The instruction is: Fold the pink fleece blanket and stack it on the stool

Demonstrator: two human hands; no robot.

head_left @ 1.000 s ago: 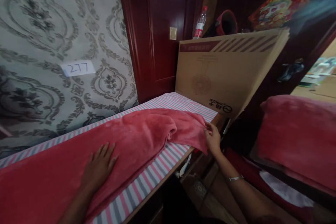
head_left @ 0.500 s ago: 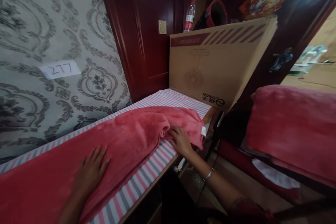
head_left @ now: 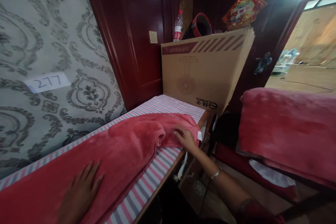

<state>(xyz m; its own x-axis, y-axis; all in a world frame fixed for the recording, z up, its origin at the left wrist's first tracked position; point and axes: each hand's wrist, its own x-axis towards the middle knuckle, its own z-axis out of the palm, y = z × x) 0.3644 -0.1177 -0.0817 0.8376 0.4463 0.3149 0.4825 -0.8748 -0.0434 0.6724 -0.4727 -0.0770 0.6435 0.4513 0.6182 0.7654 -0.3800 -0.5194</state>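
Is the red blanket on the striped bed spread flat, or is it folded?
Partly spread: the red blanket lies along the striped sheet, bunched into a fold near the right hand; the left hand lies flat on it.

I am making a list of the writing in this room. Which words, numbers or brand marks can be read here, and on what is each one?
"277": handwritten on the white paper label stuck on the wallpaper.
"YANGZI": upside down beside a round logo, low on the cardboard box.
Dark red strip along the box top: print too small to read.
Plastic bottle: red label too blurred to read.
White tag on the pink blanket: nothing legible.
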